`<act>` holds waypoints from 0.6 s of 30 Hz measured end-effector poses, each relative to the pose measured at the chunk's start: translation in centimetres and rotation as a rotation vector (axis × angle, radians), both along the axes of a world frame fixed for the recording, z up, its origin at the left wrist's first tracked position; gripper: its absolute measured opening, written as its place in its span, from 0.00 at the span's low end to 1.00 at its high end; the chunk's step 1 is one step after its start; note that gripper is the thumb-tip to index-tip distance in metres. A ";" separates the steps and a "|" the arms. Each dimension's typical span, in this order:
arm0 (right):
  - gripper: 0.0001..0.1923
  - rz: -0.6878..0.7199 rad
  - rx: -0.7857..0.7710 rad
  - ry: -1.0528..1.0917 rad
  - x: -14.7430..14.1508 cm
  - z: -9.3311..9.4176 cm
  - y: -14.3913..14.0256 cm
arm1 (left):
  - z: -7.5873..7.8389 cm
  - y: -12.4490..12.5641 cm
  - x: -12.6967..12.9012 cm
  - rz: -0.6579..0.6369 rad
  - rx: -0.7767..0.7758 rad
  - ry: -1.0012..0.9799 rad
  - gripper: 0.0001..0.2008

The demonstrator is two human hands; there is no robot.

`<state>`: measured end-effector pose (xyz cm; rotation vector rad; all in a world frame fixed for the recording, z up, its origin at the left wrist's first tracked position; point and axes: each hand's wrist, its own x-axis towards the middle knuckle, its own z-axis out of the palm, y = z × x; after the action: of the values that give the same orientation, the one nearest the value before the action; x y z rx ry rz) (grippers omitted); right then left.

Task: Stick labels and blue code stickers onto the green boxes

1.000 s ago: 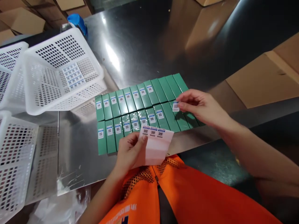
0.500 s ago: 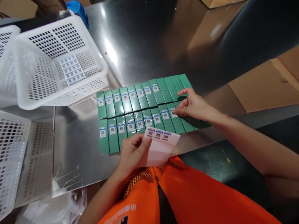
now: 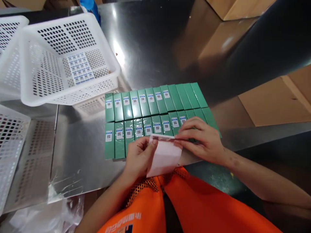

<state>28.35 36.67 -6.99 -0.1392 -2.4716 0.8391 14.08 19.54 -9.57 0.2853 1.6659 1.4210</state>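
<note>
Back from the green boxes, our right hand (image 3: pixel 202 142) now meets the label sheet (image 3: pixel 165 155).
From the head view, our left hand (image 3: pixel 139 157) grips the sheet's left edge, its long axis running away from us; right fingertips pinch its far, curled top edge, just short of the green boxes (image 3: pixel 155 113), rows stretching left beyond both hands.

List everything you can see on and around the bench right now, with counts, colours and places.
green boxes: about two dozen, green, two rows on the bench centre; most carry a small label
label sheet: one, white backing, in front of the boxes
baskets: three visible, white perforated, left side
sheet of labels: one, blue and white, inside the nearest basket
steel bench: one, silver
cardboard cartons: brown, right and far edge
left hand: holds the label sheet
right hand: fingers at the sheet's top edge
</note>
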 end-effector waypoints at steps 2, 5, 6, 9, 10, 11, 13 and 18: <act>0.07 0.034 0.155 0.082 -0.3 0.2 0.1 | 0.3 0.2 0.0 0.013 -0.007 -0.053 0.19; 0.09 0.105 0.321 0.115 -0.9 0.9 0.8 | 0.7 0.4 -0.1 0.031 -0.012 -0.103 0.20; 0.08 0.145 0.318 0.120 -1.1 1.2 1.0 | 0.8 0.5 -0.1 0.026 -0.008 -0.113 0.20; 0.04 0.301 0.139 0.141 -1.9 1.6 1.5 | 0.8 0.5 -0.2 -0.011 0.012 -0.119 0.19; 0.03 0.345 0.053 0.146 -2.1 1.6 1.7 | 0.7 0.5 -0.2 -0.018 0.013 -0.121 0.19; 0.02 0.375 -0.044 0.151 -2.4 1.4 1.9 | 0.5 0.4 -0.2 -0.014 0.015 -0.131 0.19; 0.03 0.365 -0.273 0.153 -2.9 0.9 2.8 | 0.1 0.3 -0.1 0.001 0.029 -0.166 0.20; 0.12 -0.170 -0.686 0.059 -5.3 -0.3 7.9 | -0.3 0.1 0.0 -0.039 0.042 -0.157 0.20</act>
<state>23.04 44.52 -7.33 -0.5440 -1.9854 1.5478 14.11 19.64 -9.91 0.2225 1.4969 1.4140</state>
